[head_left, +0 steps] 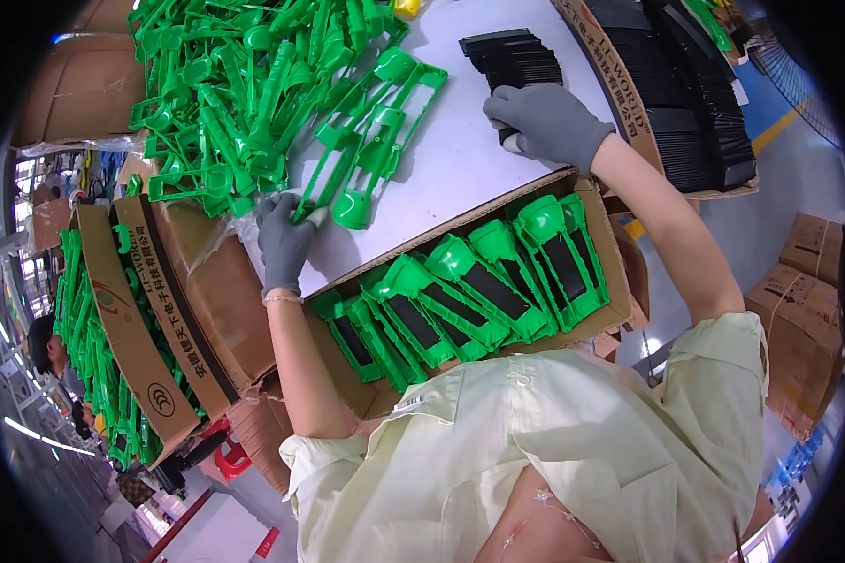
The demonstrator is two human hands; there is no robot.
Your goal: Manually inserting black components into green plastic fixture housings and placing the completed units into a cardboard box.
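Your left hand (284,242) had its fingers closed on one end of a green frame (338,138), whose long axis ran forward and rightward from them; this hand was nearer it. Your right hand (559,122) pinched one black panel (505,134), with one stack (514,61) just beyond its fingers. A second frame (353,208) lay right of the left fingers; the pile (244,84) ahead was uncountable.

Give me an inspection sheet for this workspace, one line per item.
Surface: white tabletop, partly covered.
Job's things: green frame; black strips in a row; open box nearest the person, holding green frames with black panels.
Clutter: heap of green frames, tangled.
Hands: left hand, gloved, pinches the green frame's end; right hand, gloved, curled at the strips' near end, grip unclear.
Cables: none clearly made out.
Surroundings: stacked cartons and fan, right; another person, left.
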